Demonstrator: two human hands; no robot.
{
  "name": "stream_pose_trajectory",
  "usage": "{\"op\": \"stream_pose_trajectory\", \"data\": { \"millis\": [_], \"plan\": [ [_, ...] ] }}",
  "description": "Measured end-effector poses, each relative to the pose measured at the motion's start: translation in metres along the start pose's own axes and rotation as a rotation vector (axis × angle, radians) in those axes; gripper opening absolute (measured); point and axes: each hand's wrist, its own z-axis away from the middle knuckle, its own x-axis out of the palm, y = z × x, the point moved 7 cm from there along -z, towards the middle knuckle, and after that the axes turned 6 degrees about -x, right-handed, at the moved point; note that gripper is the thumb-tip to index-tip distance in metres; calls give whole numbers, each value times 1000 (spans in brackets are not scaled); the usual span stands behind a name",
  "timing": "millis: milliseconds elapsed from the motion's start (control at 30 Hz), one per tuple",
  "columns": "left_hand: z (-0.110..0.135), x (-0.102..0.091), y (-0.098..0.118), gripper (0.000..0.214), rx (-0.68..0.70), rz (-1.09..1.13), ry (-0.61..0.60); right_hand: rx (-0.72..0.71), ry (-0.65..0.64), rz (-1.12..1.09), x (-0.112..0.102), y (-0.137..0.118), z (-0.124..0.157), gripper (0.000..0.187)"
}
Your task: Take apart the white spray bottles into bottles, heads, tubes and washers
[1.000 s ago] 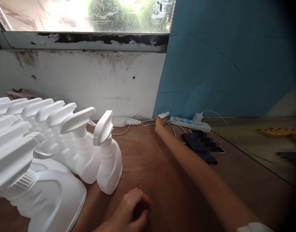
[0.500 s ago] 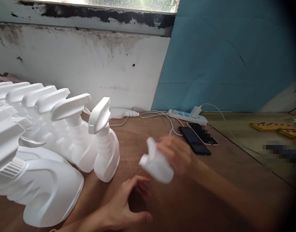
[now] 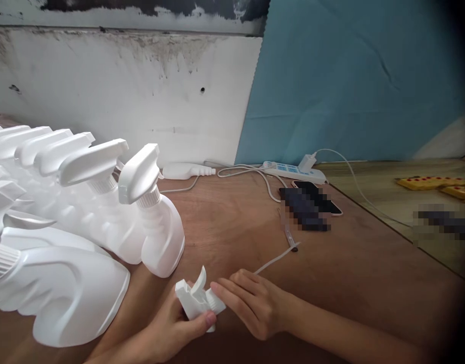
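Observation:
My left hand (image 3: 183, 323) grips a white trigger sprayer head (image 3: 192, 301), its thumb along the near side. The head lies tilted, trigger upward and screw collar toward the right. Beside the collar, my right hand (image 3: 257, 301) is closed, fingertips touching it. A thin translucent dip tube (image 3: 278, 258) sticks out beyond the right hand's knuckles; its stretch inside that hand is hidden. To the left stand several white spray bottles with sprayer heads fitted, the nearest to my hands being a bottle (image 3: 162, 237) at the row's end.
On the brown table (image 3: 217, 222), a white bottle (image 3: 179, 171) without a sprayer lies by the wall. A power strip (image 3: 293, 172) with cables, two phones (image 3: 319, 194) and a slim clear-and-dark tool (image 3: 289, 235) are at the right. Yellow objects (image 3: 429, 183) lie farther right.
The sprayer head has passed from my right hand into my left, which was open. My right hand has moved down and left to its collar. The view has tilted slightly downward.

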Motion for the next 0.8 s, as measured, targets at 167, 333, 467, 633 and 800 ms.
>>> {"op": "stream_pose_trajectory", "data": {
  "millis": [167,333,467,633,800],
  "plan": [
    [9,-5,8,21,167,-203,-4,-47,79,-97,8,-13,3,30],
    [9,-7,12,17,183,-218,-19,-15,150,-24,2,-11,6,22],
    [8,-10,18,12,212,-220,13,37,146,5,1,-8,5,22],
    [5,-6,22,28,280,-195,-58,-6,118,-54,7,-12,2,26],
    [4,-10,20,33,206,-279,-12,-28,112,-134,10,-13,1,26]
  ]
}}
